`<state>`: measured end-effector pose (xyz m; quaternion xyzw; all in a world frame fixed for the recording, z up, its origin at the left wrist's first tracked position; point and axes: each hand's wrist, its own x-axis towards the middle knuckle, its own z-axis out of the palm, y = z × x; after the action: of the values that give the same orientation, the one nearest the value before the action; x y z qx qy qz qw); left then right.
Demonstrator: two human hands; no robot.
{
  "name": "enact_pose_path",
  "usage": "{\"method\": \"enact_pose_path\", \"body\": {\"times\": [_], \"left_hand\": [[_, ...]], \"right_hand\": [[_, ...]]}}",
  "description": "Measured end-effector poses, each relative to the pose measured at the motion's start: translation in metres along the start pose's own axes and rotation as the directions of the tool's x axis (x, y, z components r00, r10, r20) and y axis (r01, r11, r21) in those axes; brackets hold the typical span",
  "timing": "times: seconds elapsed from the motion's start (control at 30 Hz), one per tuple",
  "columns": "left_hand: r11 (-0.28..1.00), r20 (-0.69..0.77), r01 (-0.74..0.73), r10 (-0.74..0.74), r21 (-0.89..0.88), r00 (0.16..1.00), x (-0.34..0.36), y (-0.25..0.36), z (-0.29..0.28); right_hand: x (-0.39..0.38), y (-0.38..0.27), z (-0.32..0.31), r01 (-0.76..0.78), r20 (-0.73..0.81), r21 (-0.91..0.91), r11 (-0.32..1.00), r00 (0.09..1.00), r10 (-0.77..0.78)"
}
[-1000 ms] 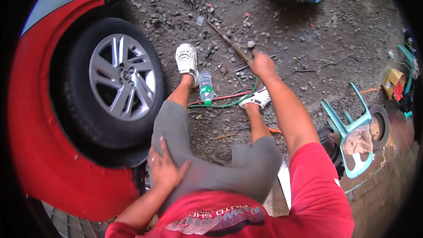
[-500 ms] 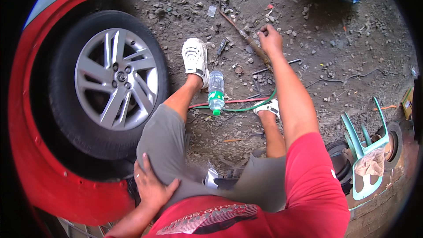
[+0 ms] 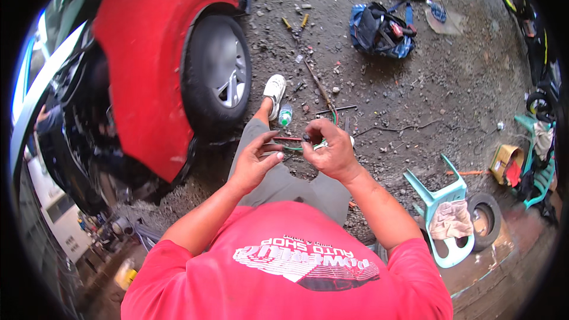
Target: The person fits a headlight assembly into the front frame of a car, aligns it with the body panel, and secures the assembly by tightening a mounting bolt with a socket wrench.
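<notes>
In front of my torso, above my lap, my right hand (image 3: 333, 153) pinches a small dark part (image 3: 306, 137) between thumb and fingertips; its exact kind is too small to make out. Just to its left is my left hand (image 3: 256, 165), fingers curved and apart from the thumb, with nothing visible in it. Beyond the hands, a clear water bottle (image 3: 285, 117) with a green cap lies by my white shoe (image 3: 275, 88). A long metal gas torch (image 3: 320, 86) rests on the gravel, green and red hoses near its end partly hidden by my hands.
At left stands a red car (image 3: 145, 53) with its wheel (image 3: 228, 71) close to my leg. Ahead are yellow-handled cutters (image 3: 296, 28) and an open dark bag (image 3: 382, 32). To the right are a turquoise plastic chair (image 3: 441, 201) with a rag, a tire (image 3: 485, 222) and a cardboard box (image 3: 507, 163).
My left hand has left my thigh and my right hand has drawn back from over the torch; both now meet before me. The view has shifted, showing more of the car and the bag.
</notes>
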<state>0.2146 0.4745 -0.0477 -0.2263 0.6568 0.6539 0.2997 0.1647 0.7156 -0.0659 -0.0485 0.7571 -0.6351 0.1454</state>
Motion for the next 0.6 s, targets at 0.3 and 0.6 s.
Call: {"method": "enact_pose_path", "body": {"times": [0.3,0.6], "left_hand": [[0.908,0.061,-0.381,0.396,-0.175,0.916,-0.176,0.061,-0.014],[0.680,0.021,-0.729,0.733,-0.078,0.680,-0.277,0.018,-0.159]], "right_hand": [[-0.104,-0.152,0.065,0.361,0.056,0.121,0.925,0.928,-0.369],[-0.177,-0.233,0.237,0.174,-0.023,0.253,0.952,0.984,-0.174]]}}
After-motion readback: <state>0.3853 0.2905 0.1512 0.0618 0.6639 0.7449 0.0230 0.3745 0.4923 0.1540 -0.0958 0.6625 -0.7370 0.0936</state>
